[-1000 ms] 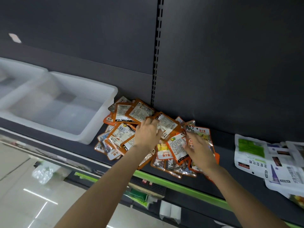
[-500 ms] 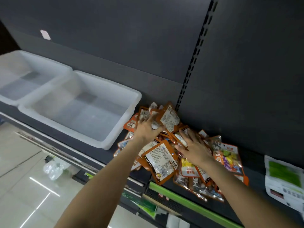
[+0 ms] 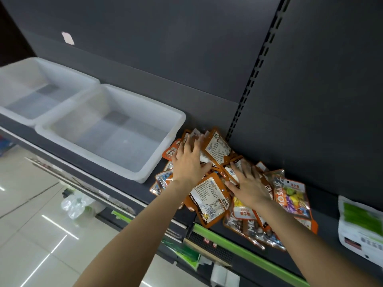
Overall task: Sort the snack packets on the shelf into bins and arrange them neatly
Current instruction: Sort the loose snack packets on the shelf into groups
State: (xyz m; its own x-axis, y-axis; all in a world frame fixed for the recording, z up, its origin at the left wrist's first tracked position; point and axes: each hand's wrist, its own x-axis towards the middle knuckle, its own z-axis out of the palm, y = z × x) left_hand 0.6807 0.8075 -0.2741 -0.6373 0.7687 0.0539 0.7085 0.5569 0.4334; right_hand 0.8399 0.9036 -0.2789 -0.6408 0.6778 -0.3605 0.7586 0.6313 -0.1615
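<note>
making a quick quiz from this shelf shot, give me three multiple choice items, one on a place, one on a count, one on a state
1. Where does the packet pile lie?
A. inside a bin
B. on the shelf, right of the bins
C. on the floor

2. How many white bins show?
A. two
B. three
C. four

3. How are the hands?
A. both fists, off the pile
B. both spread flat on the pile
C. one lifting a bin

Key: 1 B, the pile sits beside the near bin. 2 A, the near bin and the far bin. 3 B, left hand and right hand press packets with straight fingers.

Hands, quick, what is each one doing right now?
Left hand: open, fingers spread flat on the orange packets.
Right hand: open, fingers spread, pressing on the pile.
</note>
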